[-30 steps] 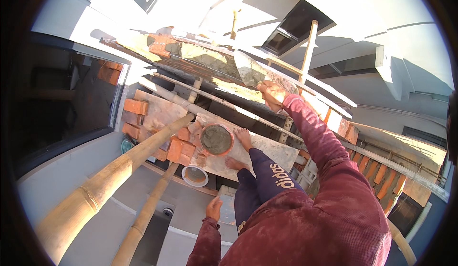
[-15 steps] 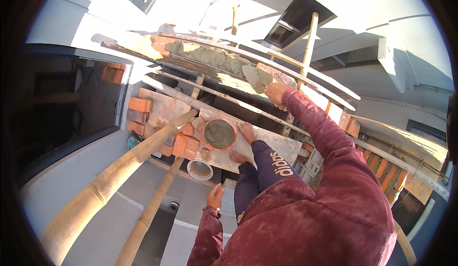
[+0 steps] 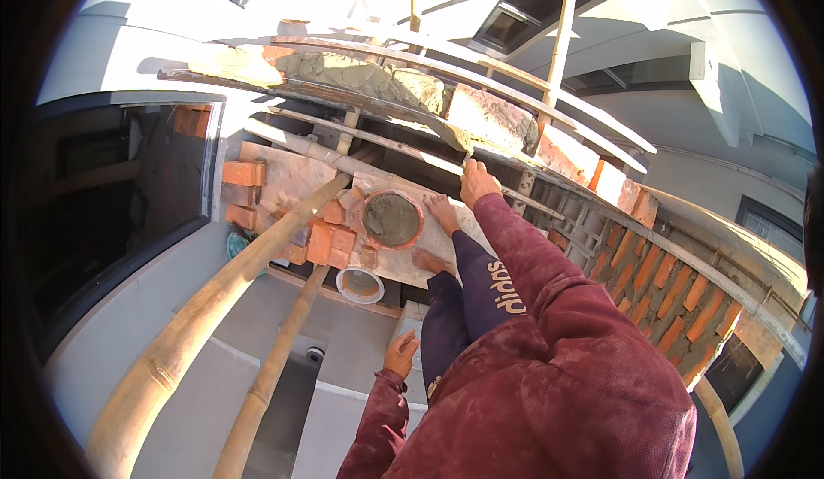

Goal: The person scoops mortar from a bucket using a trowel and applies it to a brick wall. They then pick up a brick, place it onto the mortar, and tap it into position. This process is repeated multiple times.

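My right hand (image 3: pixel 479 183) is closed round the handle of a trowel, most of which the fingers hide. The trowel blade (image 3: pixel 457 136) is tilted against the near side of the brick wall, just below its top edge. Wet grey mortar (image 3: pixel 365 82) lies in a thick bed along the top of that wall, ending beside a mortar-smeared brick (image 3: pixel 491 118). My left hand (image 3: pixel 400 354) hangs low by my left leg, loosely curled, its fingers a little apart and nothing in it. A round tub of mortar (image 3: pixel 392 219) stands on the boards by my bare feet.
Bamboo poles (image 3: pixel 176 337) rise at the left, and a long rail (image 3: pixel 429 65) runs beyond the wall. Loose bricks (image 3: pixel 330 243) and a white bucket (image 3: pixel 360 285) sit left of my feet. Gaps show between the planks (image 3: pixel 296 174) and the wall.
My right hand has come down and left, bringing the trowel from above the wall top to its near side. The brick beside the mortar is now uncovered. My left hand has barely moved.
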A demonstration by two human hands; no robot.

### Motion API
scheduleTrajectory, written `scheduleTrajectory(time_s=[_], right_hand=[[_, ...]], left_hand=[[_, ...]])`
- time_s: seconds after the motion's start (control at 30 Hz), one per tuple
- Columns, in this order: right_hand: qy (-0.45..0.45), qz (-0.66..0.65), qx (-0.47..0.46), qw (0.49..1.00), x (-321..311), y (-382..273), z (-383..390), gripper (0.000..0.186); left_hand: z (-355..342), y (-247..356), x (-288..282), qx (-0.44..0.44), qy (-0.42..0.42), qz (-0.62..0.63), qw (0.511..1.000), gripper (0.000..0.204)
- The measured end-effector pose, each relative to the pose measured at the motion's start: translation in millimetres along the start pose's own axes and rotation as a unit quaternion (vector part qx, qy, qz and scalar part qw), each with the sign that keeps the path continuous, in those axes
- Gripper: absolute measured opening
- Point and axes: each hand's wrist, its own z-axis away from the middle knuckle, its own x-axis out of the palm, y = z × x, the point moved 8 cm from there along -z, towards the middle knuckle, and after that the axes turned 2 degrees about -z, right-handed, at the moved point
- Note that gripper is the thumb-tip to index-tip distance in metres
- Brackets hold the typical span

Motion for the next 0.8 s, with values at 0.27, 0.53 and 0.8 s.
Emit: scheduleTrajectory(time_s=[0.27,0.53,0.8], right_hand=[[-0.06,-0.05,0.081,0.994,-5.1,20.3,66.5,0.027],[-0.138,-0.054,-0.014,0.989,-19.2,-29.6,56.7,0.033],[-0.332,0.131,-0.087,0.93,160.3,12.5,79.0,0.039]], left_hand=[[-1.1,3.9,-3.5,-0.026,0.012,-0.034,0.999,0.048],[-28.8,-37.0,40.8,-0.06,-0.082,-0.061,0.993,0.07],[-47.1,-107.1,94.1,-0.205,-0.093,-0.24,0.944,0.117]])
